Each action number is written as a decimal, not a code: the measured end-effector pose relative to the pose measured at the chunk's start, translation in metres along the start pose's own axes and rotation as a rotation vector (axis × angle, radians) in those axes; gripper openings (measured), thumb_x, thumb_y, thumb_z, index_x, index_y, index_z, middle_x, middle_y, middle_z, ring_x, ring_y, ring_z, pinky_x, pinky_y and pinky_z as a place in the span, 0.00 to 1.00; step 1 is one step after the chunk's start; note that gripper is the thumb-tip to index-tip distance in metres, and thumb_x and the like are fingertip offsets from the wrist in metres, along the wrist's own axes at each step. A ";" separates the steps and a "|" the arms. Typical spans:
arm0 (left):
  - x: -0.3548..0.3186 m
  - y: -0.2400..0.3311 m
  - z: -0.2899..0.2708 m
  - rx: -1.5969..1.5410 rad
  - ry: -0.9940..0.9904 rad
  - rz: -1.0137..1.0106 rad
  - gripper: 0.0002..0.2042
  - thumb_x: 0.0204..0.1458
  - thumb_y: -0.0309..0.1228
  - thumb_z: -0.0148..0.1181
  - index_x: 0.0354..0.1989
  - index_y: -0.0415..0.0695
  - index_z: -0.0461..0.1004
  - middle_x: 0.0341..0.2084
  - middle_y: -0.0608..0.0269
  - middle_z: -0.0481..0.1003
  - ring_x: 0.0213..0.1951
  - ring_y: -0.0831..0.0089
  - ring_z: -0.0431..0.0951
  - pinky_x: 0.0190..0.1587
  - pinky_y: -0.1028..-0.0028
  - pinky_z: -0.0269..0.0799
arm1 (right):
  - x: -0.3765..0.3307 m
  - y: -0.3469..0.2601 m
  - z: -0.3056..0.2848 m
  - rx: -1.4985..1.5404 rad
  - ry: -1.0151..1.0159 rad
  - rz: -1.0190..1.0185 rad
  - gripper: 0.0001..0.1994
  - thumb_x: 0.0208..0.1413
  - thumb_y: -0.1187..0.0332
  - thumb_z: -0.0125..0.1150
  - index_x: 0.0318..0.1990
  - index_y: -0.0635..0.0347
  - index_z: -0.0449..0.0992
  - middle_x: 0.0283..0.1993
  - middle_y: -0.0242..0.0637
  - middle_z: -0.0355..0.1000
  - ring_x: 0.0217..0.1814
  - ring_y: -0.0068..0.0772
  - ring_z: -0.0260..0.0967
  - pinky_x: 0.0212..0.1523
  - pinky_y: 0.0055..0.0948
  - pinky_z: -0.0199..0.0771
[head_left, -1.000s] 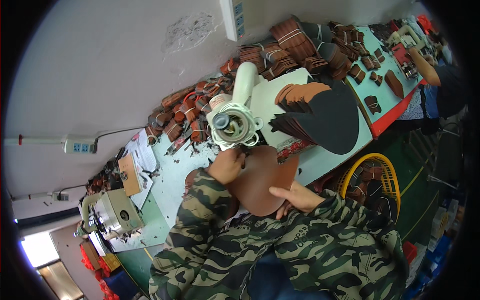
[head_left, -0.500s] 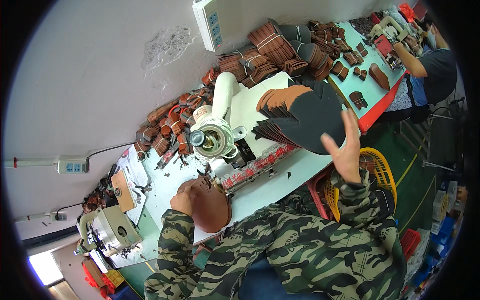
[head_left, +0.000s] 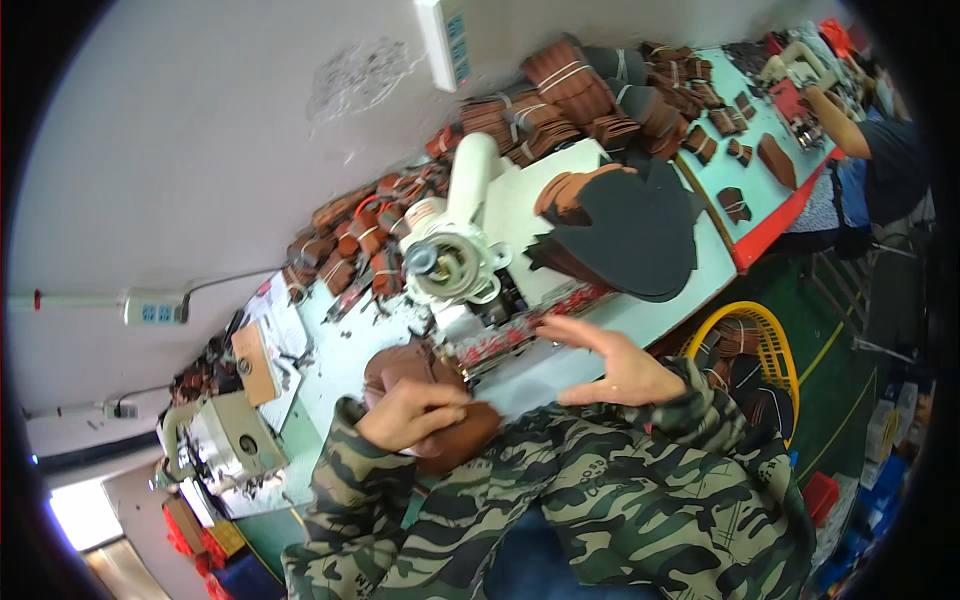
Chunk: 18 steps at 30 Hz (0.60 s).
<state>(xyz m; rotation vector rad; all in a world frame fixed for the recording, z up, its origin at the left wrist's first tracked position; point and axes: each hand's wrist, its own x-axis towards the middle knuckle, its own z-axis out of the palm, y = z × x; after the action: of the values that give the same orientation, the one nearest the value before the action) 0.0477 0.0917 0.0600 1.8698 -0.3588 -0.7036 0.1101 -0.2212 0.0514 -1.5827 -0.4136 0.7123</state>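
My left hand is closed at the near edge of the white table, its fingers curled onto a brown leather piece. Beside it, more brown leather lies against the front of a cream-coloured machine, which looks like a leather-working machine. Held in the air over the table's front edge, my right hand is open and empty, thumb and fingers apart. Beyond that hand, a fanned stack of large dark leather pieces, some showing brown undersides, rests on the machine's white top.
Tied bundles of leather pieces line the wall. A yellow basket holding leather pieces stands at my right. Another machine is at the left. At the far right a person works at a table with a red edge.
My right hand has moved left and nearer, away from the dark stack. My left hand has moved right and toward me with the brown leather piece. The whole view has shifted slightly.
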 end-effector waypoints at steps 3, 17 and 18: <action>0.033 0.035 0.008 -0.343 0.229 -0.377 0.08 0.57 0.28 0.50 0.36 0.34 0.72 0.23 0.54 0.74 0.24 0.65 0.77 0.30 0.67 0.72 | 0.014 0.048 0.013 0.229 -0.130 0.213 0.22 0.51 0.68 0.64 0.52 0.70 0.69 0.47 0.41 0.73 0.48 0.27 0.69 0.53 0.28 0.66; 0.085 -0.012 0.001 0.121 0.257 -0.487 0.12 0.55 0.33 0.48 0.34 0.36 0.73 0.22 0.43 0.73 0.31 0.44 0.75 0.36 0.57 0.69 | 0.001 0.020 0.053 0.500 -0.162 0.757 0.16 0.58 0.66 0.55 0.47 0.71 0.70 0.39 0.38 0.75 0.33 0.25 0.71 0.36 0.26 0.72; 0.077 -0.050 0.003 0.244 0.316 -0.225 0.14 0.56 0.34 0.49 0.27 0.33 0.72 0.18 0.50 0.73 0.19 0.62 0.75 0.25 0.67 0.69 | 0.000 0.016 0.054 0.496 -0.203 0.767 0.18 0.59 0.64 0.55 0.51 0.69 0.68 0.43 0.36 0.73 0.39 0.25 0.71 0.42 0.26 0.71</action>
<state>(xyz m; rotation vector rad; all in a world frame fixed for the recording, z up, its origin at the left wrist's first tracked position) 0.1024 0.0678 -0.0099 2.2378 -0.0306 -0.5158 0.0727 -0.1829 0.0352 -1.1686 0.2491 1.4418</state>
